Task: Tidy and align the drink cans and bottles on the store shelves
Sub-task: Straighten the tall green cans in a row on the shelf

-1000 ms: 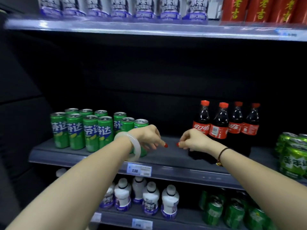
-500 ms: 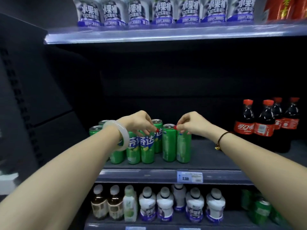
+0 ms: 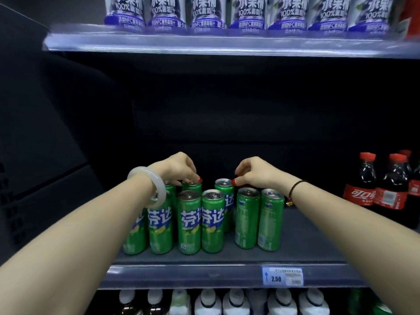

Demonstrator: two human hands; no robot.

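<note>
**Both hands on the back-row cans**

I have my left hand [image 3: 179, 165] pinching the rim of a rear green can [image 3: 192, 186] and my right hand [image 3: 252, 171] pinching another rear can [image 3: 223, 185], mid-shelf [image 3: 302, 237] behind the front row near its front edge. My left forearm hides the leftmost cans; the cola bottles [image 3: 375, 183] are cut off at the right edge.

Both my forearms reach forward, palms down. My left hand [image 3: 179, 167] curls its fingertips [image 3: 198, 178] into a downward pinch; my right hand [image 3: 254, 171] mirrors it, fingers bunched, wrist slightly raised.
</note>
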